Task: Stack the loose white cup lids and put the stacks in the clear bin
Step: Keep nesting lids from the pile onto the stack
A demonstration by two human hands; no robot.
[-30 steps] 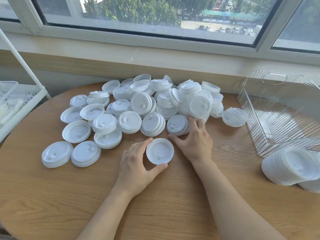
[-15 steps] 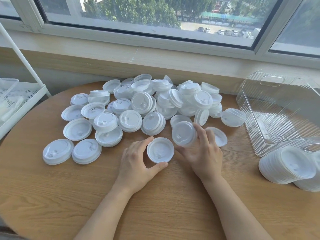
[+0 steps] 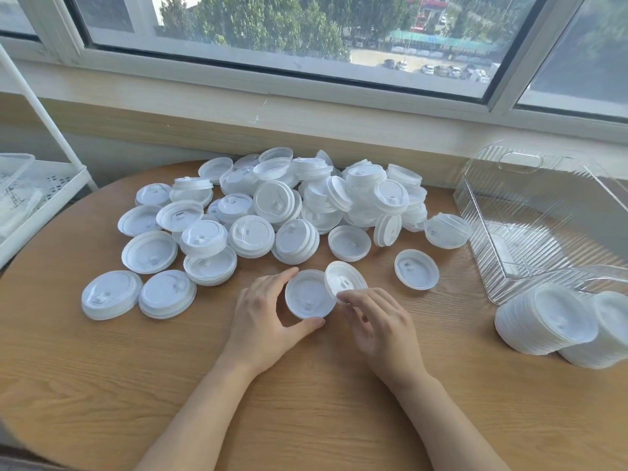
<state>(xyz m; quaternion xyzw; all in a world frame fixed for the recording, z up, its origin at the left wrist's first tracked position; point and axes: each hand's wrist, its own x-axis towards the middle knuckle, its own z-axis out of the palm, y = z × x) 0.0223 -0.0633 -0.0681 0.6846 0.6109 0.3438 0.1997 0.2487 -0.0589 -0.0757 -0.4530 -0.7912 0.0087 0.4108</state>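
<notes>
The person's left hand (image 3: 263, 317) cups a white lid (image 3: 310, 298) that lies flat on the counter (image 3: 102, 385), thumb at its near rim and forefinger curled round its far side, so that grip is closed around the lid. The right hand (image 3: 377, 321) pinches a second lid (image 3: 344, 279) by its near edge, holding it tilted, with its lower rim overlapping the right edge of the first.

To do this step well, I judge the tilted lid should be levelled and centred over the held one before it is pressed down. Both look to face the same way, though the blur leaves that unsure, and it is worth checking before seating them. The left hand should keep the lower lid from sliding on the smooth wood. Pressing off-centre could flip the light plastic away.

Most of the job looks to remain: a big heap of loose lids (image 3: 289, 205) spreads across the far side of the round wooden counter, some already nested in short piles. Two finished stacks (image 3: 550, 324) lie on their sides at the right, just in front of the clear bin (image 3: 530, 212), which seems to hold none yet.

Behind runs a wide window (image 3: 272, 28) looking onto trees and parked cars. A white rack (image 3: 40, 185) stands at the left.
</notes>
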